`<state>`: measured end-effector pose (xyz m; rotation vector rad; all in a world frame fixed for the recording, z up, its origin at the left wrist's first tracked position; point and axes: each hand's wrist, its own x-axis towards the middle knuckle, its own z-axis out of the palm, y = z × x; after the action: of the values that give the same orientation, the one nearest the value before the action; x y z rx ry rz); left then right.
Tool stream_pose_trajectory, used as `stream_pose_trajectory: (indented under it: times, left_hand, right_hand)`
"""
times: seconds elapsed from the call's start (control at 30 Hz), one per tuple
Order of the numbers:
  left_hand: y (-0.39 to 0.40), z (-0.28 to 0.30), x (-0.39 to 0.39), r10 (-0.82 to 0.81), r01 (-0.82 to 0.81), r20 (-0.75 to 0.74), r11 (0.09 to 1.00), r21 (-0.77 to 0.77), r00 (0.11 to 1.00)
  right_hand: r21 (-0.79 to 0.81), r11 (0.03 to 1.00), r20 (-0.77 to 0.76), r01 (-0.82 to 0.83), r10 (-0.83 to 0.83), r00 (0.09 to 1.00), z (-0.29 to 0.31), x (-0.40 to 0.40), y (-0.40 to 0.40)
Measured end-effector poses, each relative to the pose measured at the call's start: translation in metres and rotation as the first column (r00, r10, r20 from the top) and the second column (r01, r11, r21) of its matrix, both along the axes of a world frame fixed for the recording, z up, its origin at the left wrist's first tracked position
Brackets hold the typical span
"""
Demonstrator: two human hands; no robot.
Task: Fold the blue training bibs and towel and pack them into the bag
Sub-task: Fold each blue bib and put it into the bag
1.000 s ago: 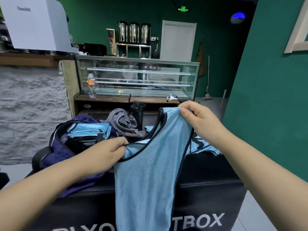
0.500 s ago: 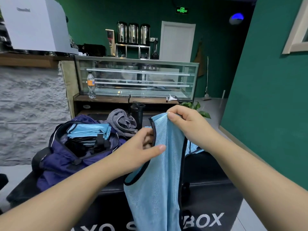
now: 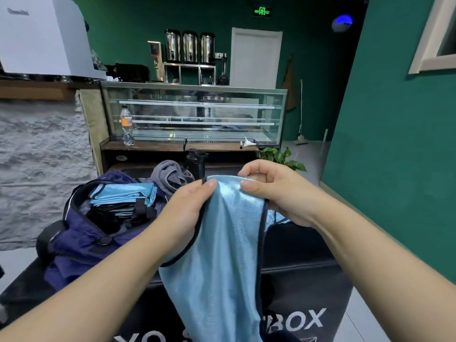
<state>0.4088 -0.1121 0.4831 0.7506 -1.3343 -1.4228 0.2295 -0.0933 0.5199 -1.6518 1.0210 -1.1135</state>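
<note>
I hold a light blue training bib (image 3: 229, 255) with black trim up over the black box; it hangs down folded lengthwise. My left hand (image 3: 187, 213) grips its top left edge, thumb on the cloth. My right hand (image 3: 274, 191) pinches the top right edge. The navy bag (image 3: 81, 240) lies open at the left with folded blue bibs (image 3: 123, 193) inside. A grey towel (image 3: 170, 175) lies crumpled behind the bag. Part of another blue bib (image 3: 276, 218) shows under my right wrist.
A black box (image 3: 308, 280) with white lettering carries the bag and cloths. A black bottle (image 3: 196, 161) stands behind the towel. A glass display counter (image 3: 195, 112) is beyond, a green wall (image 3: 394, 144) on the right, a plant (image 3: 281, 156) by it.
My two hands have come together, bringing the bib's shoulder straps side by side. The bib now hangs narrower, folded lengthwise.
</note>
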Motion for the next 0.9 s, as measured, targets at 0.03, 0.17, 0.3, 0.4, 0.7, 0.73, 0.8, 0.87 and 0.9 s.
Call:
stream_pose_trajectory:
  times: [0.03,0.17,0.3,0.4,0.7,0.73,0.8,0.87,0.9]
  left_hand:
    - [-0.002,0.0,0.0,0.043,-0.042,-0.031,0.999,0.025,0.999]
    - [-0.005,0.003,0.003,0.097,-0.093,-0.062,0.993,0.069,0.993]
    - [-0.01,0.003,0.009,0.112,-0.109,-0.04,0.992,0.058,0.993]
    - [-0.008,0.003,0.011,0.043,-0.04,-0.05,0.997,0.059,0.998]
    - [-0.003,0.007,0.018,-0.019,0.023,-0.053,0.997,0.073,0.998]
    - [-0.003,0.008,0.018,-0.005,0.008,-0.04,0.998,0.061,0.999]
    - [-0.002,0.007,0.019,-0.008,0.01,-0.046,0.999,0.041,0.999]
    - [-0.003,0.005,0.02,0.012,-0.009,-0.068,0.999,0.048,0.998]
    - [-0.005,0.005,0.022,0.041,-0.039,-0.054,0.999,0.037,0.998]
  right_hand:
    - [0.054,0.998,0.058,-0.016,0.013,0.998,-0.003,-0.002,0.0]
    - [0.141,0.979,0.252,-0.148,0.109,0.962,-0.017,-0.011,0.0]
    - [0.12,0.981,0.202,-0.154,0.128,0.971,-0.024,-0.007,0.002]
    - [0.063,0.997,0.204,-0.045,0.031,0.978,-0.024,0.003,0.003]
    - [-0.006,0.997,0.192,0.081,-0.078,0.978,-0.019,0.009,0.004]
    - [-0.001,0.998,0.175,0.069,-0.067,0.982,-0.019,0.008,0.005]
    - [0.011,1.0,0.14,0.022,-0.024,0.99,-0.02,0.007,0.008]
    - [0.006,0.999,0.078,-0.038,0.037,0.996,-0.023,0.005,0.01]
    - [-0.007,0.998,0.03,-0.063,0.063,0.998,-0.025,0.004,0.011]
